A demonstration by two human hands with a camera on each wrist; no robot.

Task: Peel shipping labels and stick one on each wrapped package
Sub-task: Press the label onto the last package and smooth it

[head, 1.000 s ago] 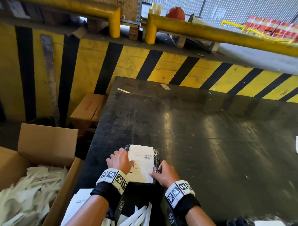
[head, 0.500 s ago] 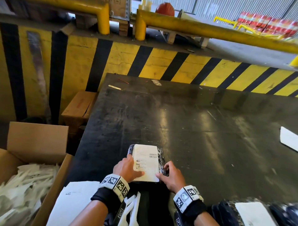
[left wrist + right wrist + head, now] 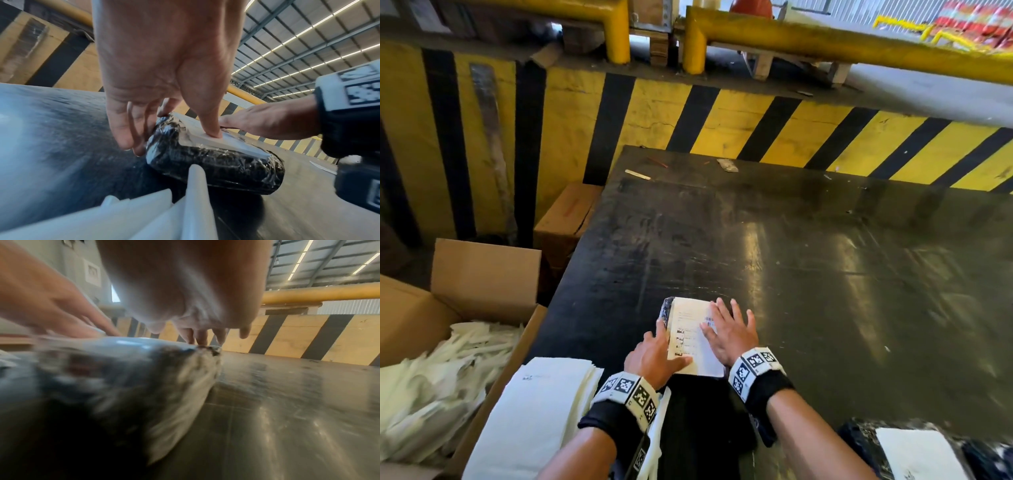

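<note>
A black plastic-wrapped package (image 3: 665, 310) lies on the dark table (image 3: 808, 260) near its front edge, with a white shipping label (image 3: 688, 337) on top. My left hand (image 3: 654, 354) sits at the package's left side: its thumb presses the label's near left corner, and its fingers reach down along the side. My right hand (image 3: 729, 330) lies flat on the right part of the label, fingers spread. The left wrist view shows the thumb (image 3: 212, 128) pushing the label (image 3: 230, 144) onto the package (image 3: 222, 167), with the right hand (image 3: 267, 121) beside it. The package (image 3: 127, 373) is blurred in the right wrist view.
A stack of white label sheets (image 3: 534, 414) lies at the table's front left. An open cardboard box (image 3: 482, 277) on the left holds peeled backing strips (image 3: 438, 383). Another labelled package (image 3: 917, 452) sits at bottom right. A yellow and black wall (image 3: 722, 120) stands behind the table.
My right hand left the package's right edge and now lies flat on the label. My left thumb slid onto the label's near corner. The package stayed in place.
</note>
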